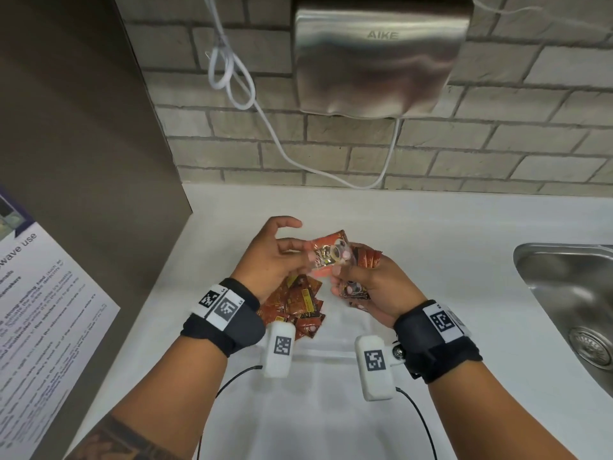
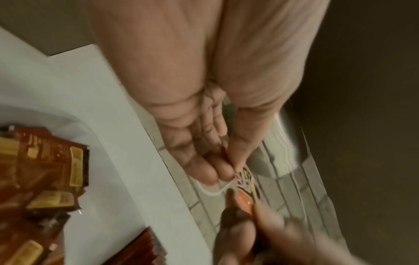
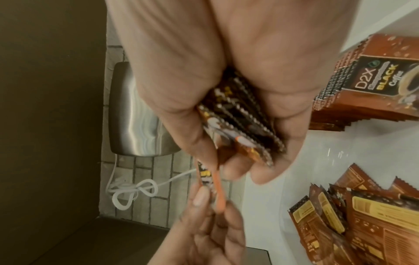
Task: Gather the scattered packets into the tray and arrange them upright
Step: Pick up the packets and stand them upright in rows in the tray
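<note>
I'm looking down at a white countertop [image 1: 431, 247], both hands raised just above it. My left hand [image 1: 265, 260] pinches one orange-brown foil coffee packet [image 1: 330, 255] between thumb and fingertips, index finger lifted clear. My right hand [image 1: 368, 283] curls round a bundle of the same packets [image 3: 240, 114], edges lined up in the palm, and its fingertips touch the single packet too, so both hands meet on it. A loose heap of brown packets [image 1: 295, 307] lies on the counter under my left wrist, mostly back side up. The right wrist view shows a neat row of packets [image 3: 367, 84] standing together, front labels facing out; I can't tell what holds them. A steel sink [image 1: 570, 293] sits to the right, a brushed-metal hand dryer [image 1: 381, 54] on the brick wall ahead
</note>
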